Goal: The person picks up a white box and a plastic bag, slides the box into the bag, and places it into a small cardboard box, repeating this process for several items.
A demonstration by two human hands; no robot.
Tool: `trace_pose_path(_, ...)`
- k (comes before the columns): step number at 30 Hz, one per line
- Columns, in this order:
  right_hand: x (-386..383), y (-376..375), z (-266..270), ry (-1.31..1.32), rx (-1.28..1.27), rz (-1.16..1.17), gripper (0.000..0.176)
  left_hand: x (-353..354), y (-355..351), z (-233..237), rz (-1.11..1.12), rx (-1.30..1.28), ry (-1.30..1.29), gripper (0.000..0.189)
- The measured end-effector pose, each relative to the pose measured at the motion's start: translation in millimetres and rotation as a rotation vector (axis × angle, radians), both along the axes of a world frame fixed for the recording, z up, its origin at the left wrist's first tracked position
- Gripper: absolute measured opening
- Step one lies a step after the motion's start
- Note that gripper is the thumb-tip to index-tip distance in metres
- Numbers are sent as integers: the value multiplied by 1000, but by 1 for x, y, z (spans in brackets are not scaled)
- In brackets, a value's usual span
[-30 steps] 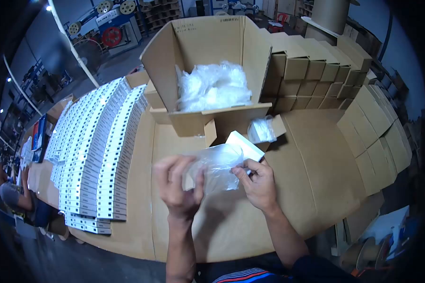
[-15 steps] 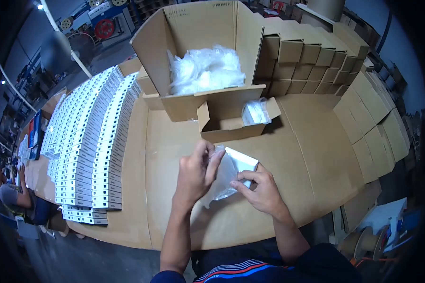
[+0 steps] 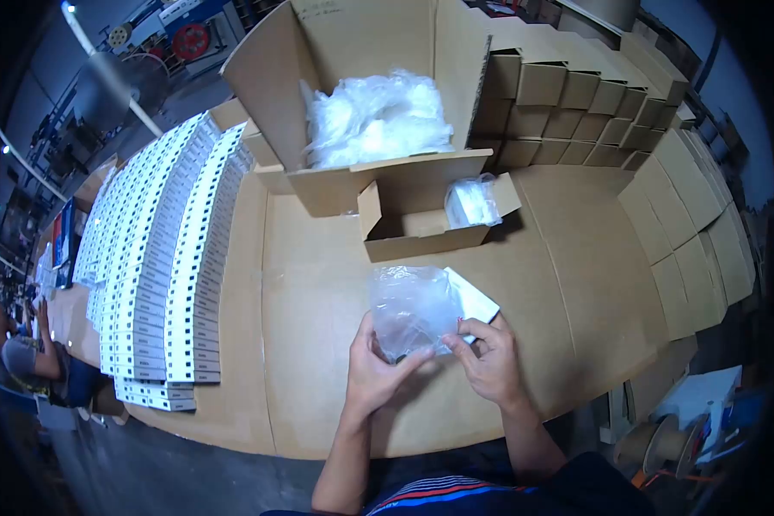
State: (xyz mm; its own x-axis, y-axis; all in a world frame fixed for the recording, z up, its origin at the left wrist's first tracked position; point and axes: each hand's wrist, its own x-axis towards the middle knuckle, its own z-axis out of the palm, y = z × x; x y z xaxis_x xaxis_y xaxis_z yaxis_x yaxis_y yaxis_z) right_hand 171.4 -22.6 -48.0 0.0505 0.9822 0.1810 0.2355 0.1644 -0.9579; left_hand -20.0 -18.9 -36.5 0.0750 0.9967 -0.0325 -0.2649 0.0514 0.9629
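Note:
A clear plastic bag is spread between my two hands, its wider end pointing away from me. My left hand has its fingers behind the bag's left side and its thumb across the lower edge. My right hand pinches the bag's right edge and also keeps hold of a flat white box, which lies partly behind the bag. Just beyond stands an open cardboard carton with a plastic-wrapped white box at its right end.
A large carton full of clear plastic bags stands at the back. Long rows of white boxes line the left side. Brown cartons are stacked at the back right and right. Another person sits far left.
My left hand has come down from the bag's upper part to its lower left. The bag now lies spread open. The white box has shifted slightly right in my right hand.

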Motion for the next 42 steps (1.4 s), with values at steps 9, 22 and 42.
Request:
trace_pose_path(9,34,28,46,227,131,-26,40,-11,-10,-12,60,132,201,51)
trace_pose_path(22,-21,45,88,265,335,158,28,-13,-13,-21,76,79,265,48)
trace_pose_path(42,-9,75,35,385,-150,329,29,-1,-12,-51,202,-93,-277,43)
